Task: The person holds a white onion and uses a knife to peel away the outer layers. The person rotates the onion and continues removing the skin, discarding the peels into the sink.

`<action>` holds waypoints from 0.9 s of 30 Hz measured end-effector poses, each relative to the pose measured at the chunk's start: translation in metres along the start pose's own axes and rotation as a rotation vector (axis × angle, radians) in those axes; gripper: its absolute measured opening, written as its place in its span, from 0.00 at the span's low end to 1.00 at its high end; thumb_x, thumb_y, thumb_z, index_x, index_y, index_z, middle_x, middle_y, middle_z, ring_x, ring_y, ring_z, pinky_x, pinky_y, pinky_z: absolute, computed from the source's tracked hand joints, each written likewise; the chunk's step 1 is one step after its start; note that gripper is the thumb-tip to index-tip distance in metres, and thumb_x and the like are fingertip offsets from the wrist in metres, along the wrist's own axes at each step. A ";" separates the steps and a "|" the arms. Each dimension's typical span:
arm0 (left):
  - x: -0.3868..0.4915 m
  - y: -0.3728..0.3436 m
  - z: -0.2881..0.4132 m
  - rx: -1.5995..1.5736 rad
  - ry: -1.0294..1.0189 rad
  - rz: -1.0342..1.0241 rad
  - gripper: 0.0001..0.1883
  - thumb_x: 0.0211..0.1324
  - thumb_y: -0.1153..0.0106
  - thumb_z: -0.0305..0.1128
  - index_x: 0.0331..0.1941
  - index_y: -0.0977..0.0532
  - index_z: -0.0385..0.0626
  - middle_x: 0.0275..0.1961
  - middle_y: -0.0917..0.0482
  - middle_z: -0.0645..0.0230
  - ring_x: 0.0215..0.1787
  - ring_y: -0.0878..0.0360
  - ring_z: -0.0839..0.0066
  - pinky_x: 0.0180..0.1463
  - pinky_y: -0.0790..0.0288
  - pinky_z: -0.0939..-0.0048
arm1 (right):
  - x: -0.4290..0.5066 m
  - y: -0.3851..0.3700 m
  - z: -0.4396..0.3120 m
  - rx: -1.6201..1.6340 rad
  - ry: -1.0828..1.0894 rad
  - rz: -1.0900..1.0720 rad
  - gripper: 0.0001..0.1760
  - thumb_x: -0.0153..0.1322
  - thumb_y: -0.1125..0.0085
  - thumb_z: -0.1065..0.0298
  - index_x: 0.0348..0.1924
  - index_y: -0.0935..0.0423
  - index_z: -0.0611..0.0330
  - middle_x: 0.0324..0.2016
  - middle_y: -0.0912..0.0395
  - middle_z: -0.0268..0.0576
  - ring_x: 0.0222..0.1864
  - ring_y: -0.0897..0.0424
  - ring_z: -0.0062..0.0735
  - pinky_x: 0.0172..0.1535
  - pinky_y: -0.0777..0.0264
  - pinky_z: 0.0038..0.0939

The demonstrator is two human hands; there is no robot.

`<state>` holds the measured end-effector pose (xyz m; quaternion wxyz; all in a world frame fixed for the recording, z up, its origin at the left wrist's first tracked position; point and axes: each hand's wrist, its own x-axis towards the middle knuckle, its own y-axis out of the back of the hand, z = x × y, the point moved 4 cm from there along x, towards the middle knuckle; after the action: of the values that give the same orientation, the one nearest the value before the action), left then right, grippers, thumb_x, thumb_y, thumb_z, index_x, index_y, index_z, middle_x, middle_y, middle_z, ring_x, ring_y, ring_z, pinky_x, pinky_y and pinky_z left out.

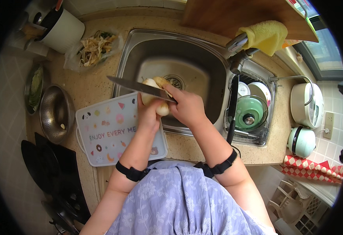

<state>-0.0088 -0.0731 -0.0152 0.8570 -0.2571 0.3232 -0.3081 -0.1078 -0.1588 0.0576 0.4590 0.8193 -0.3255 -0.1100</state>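
Note:
Over the near left part of the steel sink (201, 58), my left hand (149, 113) grips a pale, partly peeled vegetable (162, 109); its kind is not certain. My right hand (187, 107) is closed on the handle of a kitchen knife (139, 85), whose long blade lies across the vegetable and points left. Beside my right fingertips a piece of yellowish peel (160, 81) hangs at the vegetable. Below my left hand, a white cutting board (112, 123) printed with small pictures rests on the counter against the sink's edge.
Left of the sink are a plastic bag of peelings (96, 48), a hammered metal bowl (56, 114), a bowl with green leaves (34, 88) and a white pot (67, 29). To the right stand a faucet (237, 61) with a yellow cloth (262, 35) and a dish rack (248, 136) holding dishes.

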 end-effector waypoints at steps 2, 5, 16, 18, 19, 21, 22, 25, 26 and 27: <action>-0.003 -0.002 0.004 0.068 -0.011 0.022 0.33 0.51 0.37 0.19 0.62 0.35 0.45 0.57 0.24 0.60 0.58 0.21 0.65 0.58 0.22 0.64 | 0.004 -0.008 0.003 0.089 -0.103 0.035 0.25 0.64 0.42 0.69 0.56 0.20 0.42 0.29 0.16 0.48 0.30 0.17 0.50 0.33 0.22 0.44; -0.014 -0.002 0.004 0.120 -0.015 0.038 0.34 0.50 0.38 0.20 0.64 0.36 0.45 0.59 0.25 0.59 0.59 0.22 0.64 0.59 0.23 0.63 | 0.019 -0.007 0.025 0.254 -0.345 0.079 0.20 0.67 0.44 0.70 0.53 0.18 0.49 0.26 0.17 0.46 0.28 0.17 0.40 0.33 0.23 0.38; -0.022 0.005 0.003 0.132 0.134 -0.179 0.37 0.51 0.38 0.24 0.68 0.39 0.43 0.61 0.26 0.59 0.62 0.24 0.65 0.64 0.26 0.61 | 0.009 0.008 0.033 0.764 -0.436 -0.061 0.40 0.54 0.19 0.65 0.59 0.23 0.60 0.32 0.26 0.32 0.32 0.29 0.18 0.41 0.29 0.22; -0.022 0.009 0.007 0.178 0.121 -0.139 0.38 0.50 0.37 0.24 0.68 0.39 0.43 0.60 0.26 0.60 0.60 0.24 0.66 0.63 0.26 0.62 | 0.012 0.010 0.025 0.781 -0.386 -0.065 0.39 0.57 0.22 0.67 0.61 0.25 0.61 0.39 0.22 0.36 0.36 0.26 0.22 0.44 0.27 0.24; -0.022 0.010 0.008 0.198 0.115 -0.116 0.39 0.50 0.36 0.24 0.68 0.39 0.44 0.60 0.26 0.61 0.60 0.23 0.67 0.63 0.26 0.63 | 0.013 0.008 0.021 0.772 -0.361 -0.116 0.37 0.58 0.24 0.68 0.61 0.25 0.61 0.41 0.21 0.38 0.38 0.24 0.23 0.45 0.27 0.26; -0.022 0.012 0.010 0.262 0.087 -0.080 0.39 0.49 0.35 0.24 0.68 0.38 0.43 0.59 0.25 0.61 0.59 0.23 0.68 0.62 0.26 0.64 | 0.016 0.007 0.014 0.771 -0.262 -0.168 0.34 0.61 0.28 0.69 0.61 0.25 0.63 0.44 0.18 0.41 0.42 0.21 0.27 0.47 0.25 0.30; -0.021 0.014 0.010 0.295 0.070 -0.066 0.39 0.49 0.35 0.24 0.67 0.38 0.43 0.59 0.24 0.61 0.59 0.23 0.68 0.62 0.26 0.65 | 0.017 0.008 0.012 0.736 -0.208 -0.141 0.33 0.61 0.31 0.71 0.61 0.25 0.63 0.45 0.18 0.43 0.43 0.20 0.30 0.48 0.25 0.32; -0.018 0.020 0.006 0.337 0.087 -0.101 0.38 0.49 0.34 0.24 0.67 0.36 0.43 0.57 0.23 0.62 0.59 0.23 0.69 0.61 0.26 0.66 | 0.019 0.006 0.007 0.547 -0.093 -0.225 0.30 0.62 0.37 0.73 0.59 0.25 0.63 0.46 0.17 0.50 0.46 0.17 0.39 0.50 0.24 0.35; -0.017 0.024 0.003 0.323 0.106 -0.094 0.37 0.49 0.34 0.24 0.66 0.36 0.43 0.57 0.23 0.62 0.59 0.23 0.70 0.61 0.26 0.66 | 0.020 0.006 0.006 0.452 -0.051 -0.251 0.30 0.62 0.38 0.73 0.59 0.25 0.63 0.45 0.17 0.52 0.45 0.16 0.42 0.50 0.24 0.35; -0.016 0.028 0.000 0.308 0.124 -0.085 0.37 0.49 0.34 0.24 0.66 0.35 0.43 0.57 0.23 0.62 0.58 0.23 0.70 0.61 0.26 0.66 | 0.021 0.008 0.002 0.370 0.032 -0.256 0.29 0.62 0.39 0.73 0.58 0.25 0.63 0.44 0.17 0.54 0.45 0.16 0.44 0.50 0.24 0.35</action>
<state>-0.0084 -0.0425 -0.0269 0.8508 -0.1168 0.3135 -0.4052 -0.0965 -0.1765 0.0651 0.2883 0.9259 -0.2260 -0.0926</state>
